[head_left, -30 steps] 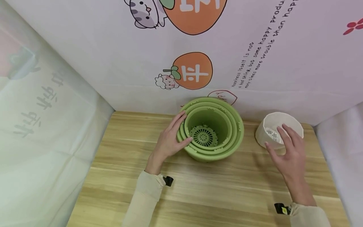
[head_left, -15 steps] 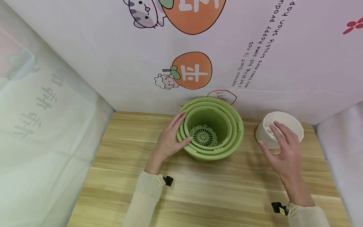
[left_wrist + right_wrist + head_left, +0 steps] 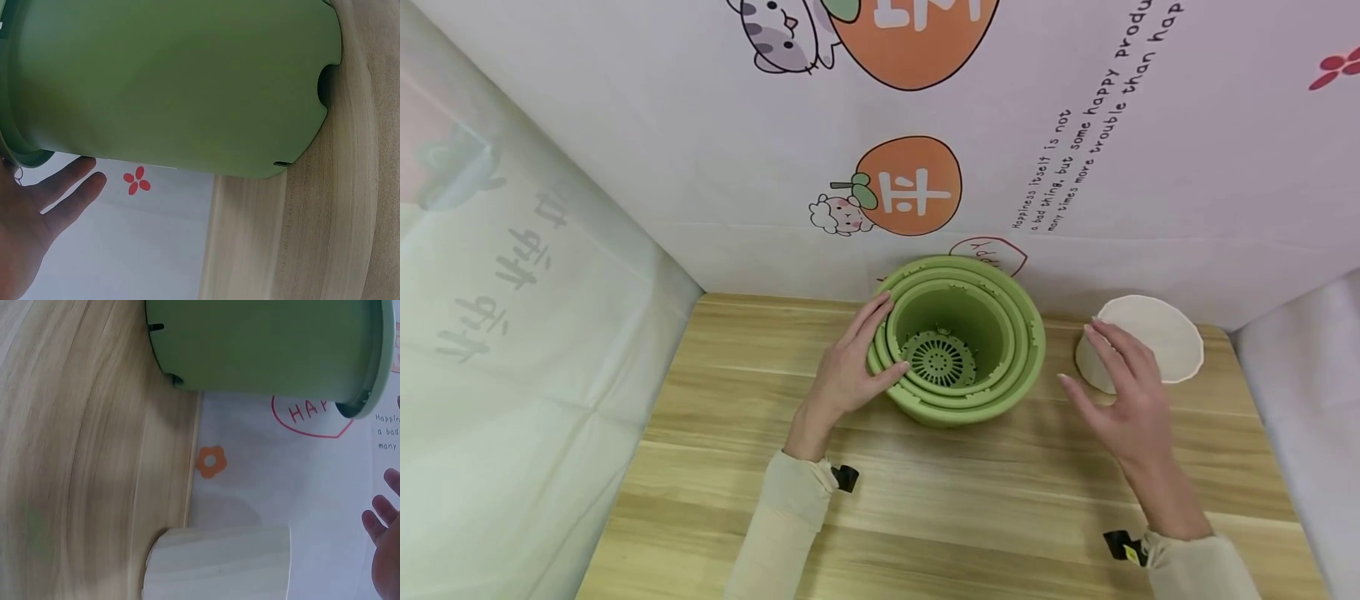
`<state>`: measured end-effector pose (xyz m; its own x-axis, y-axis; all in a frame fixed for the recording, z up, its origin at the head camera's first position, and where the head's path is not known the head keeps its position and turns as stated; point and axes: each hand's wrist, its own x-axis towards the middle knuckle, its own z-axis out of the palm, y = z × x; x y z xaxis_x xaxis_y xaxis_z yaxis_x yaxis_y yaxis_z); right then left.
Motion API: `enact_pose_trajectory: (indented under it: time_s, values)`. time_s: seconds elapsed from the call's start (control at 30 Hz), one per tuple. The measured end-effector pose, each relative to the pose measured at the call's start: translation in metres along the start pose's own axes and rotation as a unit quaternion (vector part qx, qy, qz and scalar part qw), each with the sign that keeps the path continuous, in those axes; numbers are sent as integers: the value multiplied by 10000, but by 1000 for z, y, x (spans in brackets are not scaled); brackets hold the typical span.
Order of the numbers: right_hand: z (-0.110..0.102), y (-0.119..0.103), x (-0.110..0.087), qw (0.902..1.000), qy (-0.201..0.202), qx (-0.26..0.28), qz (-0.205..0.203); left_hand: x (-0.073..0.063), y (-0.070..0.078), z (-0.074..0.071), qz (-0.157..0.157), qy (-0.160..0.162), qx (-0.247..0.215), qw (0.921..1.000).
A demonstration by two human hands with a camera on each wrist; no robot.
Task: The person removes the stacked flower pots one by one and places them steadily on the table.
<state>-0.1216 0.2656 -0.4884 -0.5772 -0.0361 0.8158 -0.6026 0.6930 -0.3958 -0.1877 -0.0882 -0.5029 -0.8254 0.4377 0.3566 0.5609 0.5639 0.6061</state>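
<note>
Several green plastic flower pots (image 3: 1035, 346) stand nested upright against the back wall, the innermost with a slotted bottom. My left hand (image 3: 848, 371) rests spread on the left side of their rims, thumb and fingertips touching the edges. In the left wrist view, the left fingers (image 3: 75, 194) lie straight beside the pot's rim. A smaller white pot (image 3: 1176, 337) stands to the right of the green ones. My right hand (image 3: 1127, 408) is over the white pot's left side, fingers spread and holding nothing; it hides part of that pot.
The wooden table (image 3: 955, 525) ends at a printed cloth wall (image 3: 760, 192) behind the pots. White cloth (image 3: 542, 317) also closes off the left and right sides. A black wrist camera (image 3: 846, 478) is strapped at each sleeve.
My right hand has moved left across the white pot, toward the green pots. My left hand and all the pots have stayed in place.
</note>
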Motion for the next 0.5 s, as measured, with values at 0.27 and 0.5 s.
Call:
enact_pose_trajectory:
  time_s: [0.27,0.5]
  values:
    - [10,-1,-1,9996,-254,39,-79,0,2,0,43,20,22,10000]
    - [14,-5,0,9995,-303,30,-100,1,1,0,35,18,-2,10000]
